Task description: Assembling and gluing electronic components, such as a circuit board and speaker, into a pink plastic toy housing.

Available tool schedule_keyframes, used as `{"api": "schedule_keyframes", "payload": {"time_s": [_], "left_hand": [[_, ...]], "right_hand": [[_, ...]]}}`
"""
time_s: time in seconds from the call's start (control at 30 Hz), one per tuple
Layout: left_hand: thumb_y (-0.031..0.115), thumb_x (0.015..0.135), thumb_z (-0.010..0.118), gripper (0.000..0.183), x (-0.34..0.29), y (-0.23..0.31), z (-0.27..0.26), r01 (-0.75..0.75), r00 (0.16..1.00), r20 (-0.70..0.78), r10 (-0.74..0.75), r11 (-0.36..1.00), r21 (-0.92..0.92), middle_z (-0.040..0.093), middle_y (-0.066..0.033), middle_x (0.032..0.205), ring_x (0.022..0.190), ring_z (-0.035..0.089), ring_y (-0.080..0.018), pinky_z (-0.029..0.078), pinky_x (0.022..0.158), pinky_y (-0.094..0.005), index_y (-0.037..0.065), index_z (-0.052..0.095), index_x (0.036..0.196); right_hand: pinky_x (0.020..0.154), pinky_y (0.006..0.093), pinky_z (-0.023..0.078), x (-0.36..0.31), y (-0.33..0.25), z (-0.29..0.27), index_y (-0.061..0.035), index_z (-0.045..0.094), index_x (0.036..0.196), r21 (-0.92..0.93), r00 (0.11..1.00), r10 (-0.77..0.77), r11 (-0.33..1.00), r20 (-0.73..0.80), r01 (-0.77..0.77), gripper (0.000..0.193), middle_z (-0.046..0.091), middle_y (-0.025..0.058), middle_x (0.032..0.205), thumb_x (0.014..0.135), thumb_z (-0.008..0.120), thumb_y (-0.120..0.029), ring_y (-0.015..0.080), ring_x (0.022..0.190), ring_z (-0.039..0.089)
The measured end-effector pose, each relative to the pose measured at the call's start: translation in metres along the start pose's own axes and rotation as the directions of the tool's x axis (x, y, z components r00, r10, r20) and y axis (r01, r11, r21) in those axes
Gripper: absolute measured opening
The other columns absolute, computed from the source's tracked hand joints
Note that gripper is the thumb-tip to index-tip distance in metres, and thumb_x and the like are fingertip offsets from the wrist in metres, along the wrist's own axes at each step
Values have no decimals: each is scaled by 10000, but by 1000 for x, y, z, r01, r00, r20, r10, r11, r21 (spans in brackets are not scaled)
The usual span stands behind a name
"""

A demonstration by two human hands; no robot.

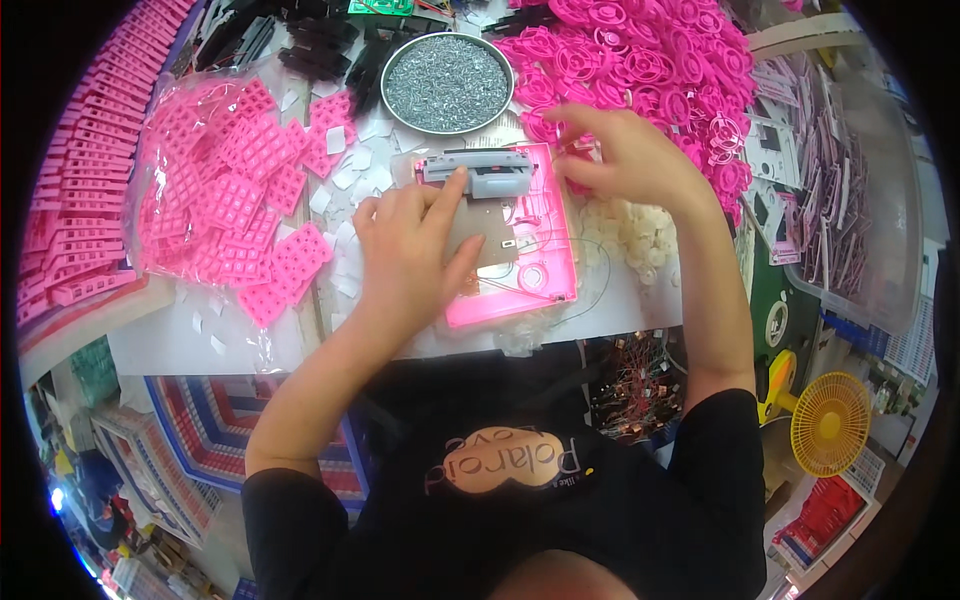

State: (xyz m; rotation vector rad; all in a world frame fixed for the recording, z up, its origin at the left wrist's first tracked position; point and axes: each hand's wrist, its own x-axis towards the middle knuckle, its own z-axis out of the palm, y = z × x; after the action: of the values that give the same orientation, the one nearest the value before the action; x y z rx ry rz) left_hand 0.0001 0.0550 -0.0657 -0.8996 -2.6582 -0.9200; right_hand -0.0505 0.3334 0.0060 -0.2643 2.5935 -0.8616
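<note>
Pink plastic fills most of the white surface point(180, 345): a heap of ring-shaped pieces point(650, 60) far right, a clear bag of square grid pieces point(230, 190) left of centre, and stacked toothed strips point(85, 170) along the far left edge. A clear bin point(850, 200) of packaged parts sits at the right, and a round metal bowl of small silvery screws point(447, 83) stands at the far middle. A yellow fan point(830, 423) stands near the lower right, and cluttered shelves and boxes ring the workplace.

At the centre lies the pink rectangular housing point(520, 270), open side up, with a grey mechanism block point(485, 172) across its far end. The left hand point(410, 250) rests flat on the housing, index finger pressing the grey block, so its grip is spread wide and pins rather than clasps. The right hand point(625, 155) hovers at the housing's far right corner, fingertips pinched narrow on something too small to make out.

This looks like an assembly step: seating a small part while the block is held down. The next move seems to call for steady downward pressure from the left and fine fingertip placement from the right. Small white pieces point(630, 230) lie just right of the housing.
</note>
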Motion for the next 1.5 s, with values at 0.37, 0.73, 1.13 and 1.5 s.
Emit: {"api": "schedule_keyframes", "payload": {"time_s": [0.37,0.73,1.13,1.5], "left_hand": [[255,816,775,703,-1,-3,-2,-22,999,25,21,999,32,577,-76,1046,1003,534,-266,313,959,-461,48,543,1448],[219,817,758,677,-4,-5,-3,-43,999,-10,44,999,15,644,-98,1180,1074,573,-273,324,989,-450,39,534,1430],[251,804,759,699,0,4,-9,19,993,116,-37,988,155,547,-151,1290,1138,541,-281,320,995,-468,40,541,1434],[299,842,761,268,89,-61,-18,220,974,83,-209,960,-171,686,-85,932,1000,635,-256,390,940,-489,85,718,997]], "right_hand": [[831,385,557,-84,14,-28,-55,647,1328,-95,926,-275,961,-260,259,629,692,155,1159,752,829,-231,289,942,679],[876,439,541,0,-24,47,-88,720,1134,-392,833,-529,809,-162,438,363,683,75,1139,772,745,-64,308,1055,643],[946,424,541,1,-7,88,-71,669,1230,-491,652,-651,745,-389,451,480,688,96,1249,755,730,-49,347,1143,619],[780,305,533,23,-16,-58,-14,674,1150,-253,278,-435,823,-856,509,310,721,83,1007,853,757,-40,166,855,668]]}}
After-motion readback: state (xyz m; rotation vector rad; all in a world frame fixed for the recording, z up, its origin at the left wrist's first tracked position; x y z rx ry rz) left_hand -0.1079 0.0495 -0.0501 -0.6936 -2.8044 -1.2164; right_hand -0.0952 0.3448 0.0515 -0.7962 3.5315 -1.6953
